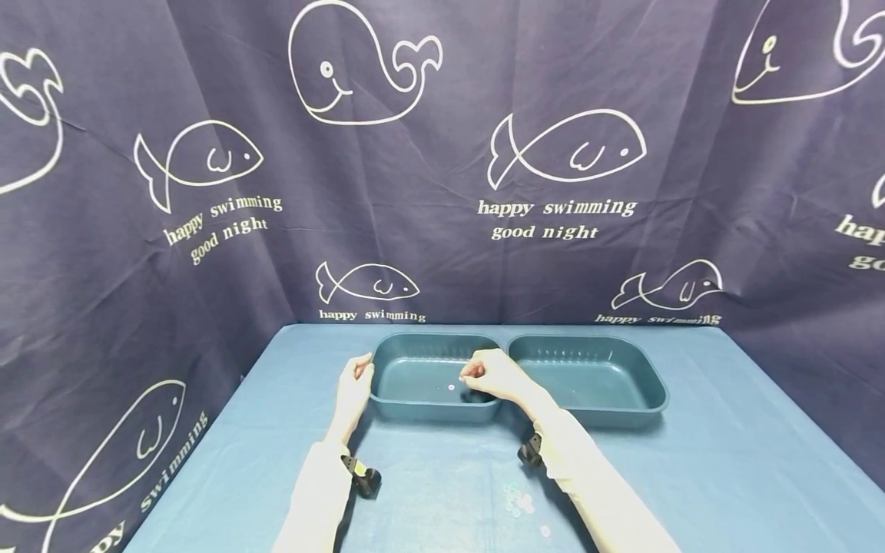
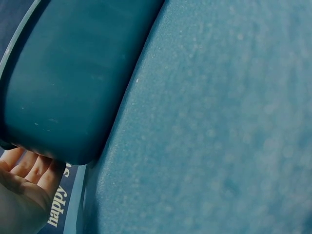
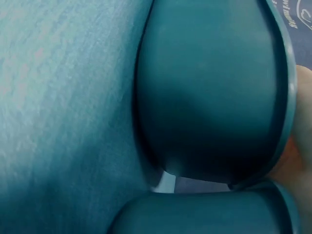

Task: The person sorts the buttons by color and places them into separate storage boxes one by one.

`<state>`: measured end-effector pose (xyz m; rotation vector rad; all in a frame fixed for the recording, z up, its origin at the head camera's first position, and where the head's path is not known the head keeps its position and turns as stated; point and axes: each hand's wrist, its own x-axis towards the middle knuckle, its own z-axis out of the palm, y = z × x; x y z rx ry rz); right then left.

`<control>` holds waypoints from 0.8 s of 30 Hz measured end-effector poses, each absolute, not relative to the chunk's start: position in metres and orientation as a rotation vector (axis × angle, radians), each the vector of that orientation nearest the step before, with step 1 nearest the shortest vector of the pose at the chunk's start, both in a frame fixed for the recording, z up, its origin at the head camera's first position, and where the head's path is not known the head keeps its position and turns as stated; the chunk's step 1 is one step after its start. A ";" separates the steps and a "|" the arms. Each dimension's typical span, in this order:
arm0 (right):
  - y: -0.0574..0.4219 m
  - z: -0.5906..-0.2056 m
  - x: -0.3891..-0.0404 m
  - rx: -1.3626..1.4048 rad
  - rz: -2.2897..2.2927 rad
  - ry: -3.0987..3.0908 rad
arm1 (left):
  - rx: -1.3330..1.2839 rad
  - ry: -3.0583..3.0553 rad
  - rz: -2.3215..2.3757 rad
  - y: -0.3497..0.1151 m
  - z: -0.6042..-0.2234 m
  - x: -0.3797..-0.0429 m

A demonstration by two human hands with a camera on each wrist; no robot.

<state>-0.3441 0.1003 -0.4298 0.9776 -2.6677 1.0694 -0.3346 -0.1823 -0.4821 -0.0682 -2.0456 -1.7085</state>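
Note:
Two teal trays stand side by side, a left tray (image 1: 434,412) and a right tray (image 1: 615,418). My left hand (image 1: 354,390) is at the outer end of the left tray. In the left wrist view its fingers (image 2: 36,170) reach up against that end wall, under the rim. Over the right part of the same tray, my right hand (image 1: 499,375) has thumb and forefinger pinched together, with a tiny pale disc (image 1: 462,377) at their tips. Another small white disc (image 1: 452,388) shows inside the tray, just left of these fingertips. The right wrist view hides the fingertips behind the rim.
Several small translucent discs (image 1: 515,499) lie in a loose cluster on the blue table cover (image 1: 429,484) near the front, with one pinkish disc (image 1: 545,531) apart. A dark curtain (image 1: 442,261) with fish and whale drawings hangs behind and to the sides of the table.

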 end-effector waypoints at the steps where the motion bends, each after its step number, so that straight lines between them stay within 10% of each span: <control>1: 0.100 -0.431 -0.344 0.982 1.069 -2.672 | -0.062 -2.048 -1.714 -0.182 -0.482 -0.334; 24: 0.098 -0.429 -0.346 0.957 1.009 -2.671 | 0.064 -2.153 -1.746 -0.180 -0.472 -0.332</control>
